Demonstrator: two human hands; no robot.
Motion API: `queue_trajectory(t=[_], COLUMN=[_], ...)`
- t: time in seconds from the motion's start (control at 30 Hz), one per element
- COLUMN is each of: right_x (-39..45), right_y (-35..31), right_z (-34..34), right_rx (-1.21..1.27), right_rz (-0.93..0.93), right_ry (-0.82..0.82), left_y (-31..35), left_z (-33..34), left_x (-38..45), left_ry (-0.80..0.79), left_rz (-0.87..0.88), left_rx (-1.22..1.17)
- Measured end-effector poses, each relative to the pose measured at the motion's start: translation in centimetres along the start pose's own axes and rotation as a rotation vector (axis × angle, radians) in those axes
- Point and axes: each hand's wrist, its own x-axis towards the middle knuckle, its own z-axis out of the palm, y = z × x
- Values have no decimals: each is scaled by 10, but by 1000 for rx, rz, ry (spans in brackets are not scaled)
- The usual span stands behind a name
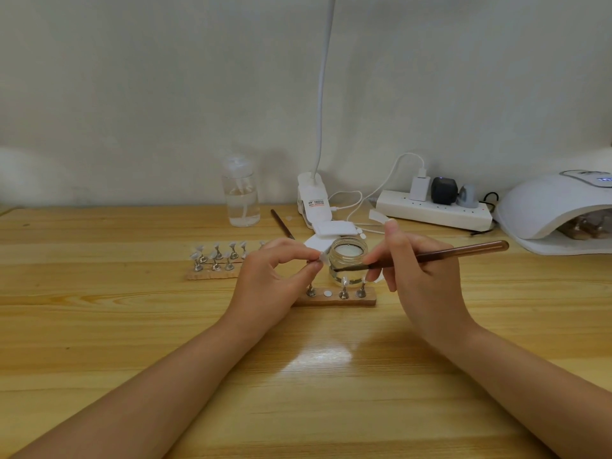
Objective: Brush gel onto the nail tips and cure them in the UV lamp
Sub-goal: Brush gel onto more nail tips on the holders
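My left hand [276,276] pinches a small clear nail tip [320,257] on its metal stand between thumb and fingers, lifted above a wooden holder strip [334,299]. That strip carries three other metal stands and one bare white spot. My right hand [419,276] grips a brown gel brush [440,254], its dark bristle end pointing left toward the held tip, in front of an open glass jar [348,260]. A second wooden strip [212,274] at the left holds several stands with nail tips. The white UV lamp [556,210] stands at the far right.
A clear spray bottle [240,193] stands at the back. A clip-on desk lamp [314,200], a white power strip [433,210] with plugs and cables, white pads [334,228] and a spare brush [281,223] lie behind the jar on the wooden table [132,326].
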Motion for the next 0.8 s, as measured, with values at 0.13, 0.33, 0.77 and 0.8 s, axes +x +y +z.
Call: queue_trajectory(t=[0.13, 0.33, 0.77, 0.8], right_x=[1, 0, -5, -4], right_y=[0, 3, 0, 0], right_z=[-1, 1, 4, 4], right_rx=[7, -113, -59, -47], right_rz=[-14, -92, -79, -69], right_ry=[38, -1, -37, -21], left_y=[2, 3, 1, 1], left_z=[-1, 0, 0, 0], left_x=[-1, -1, -1, -1], left_ry=[22, 14, 29, 31], left_rz=[14, -43, -19, -20], left_rx=[-22, -51, -54, -56])
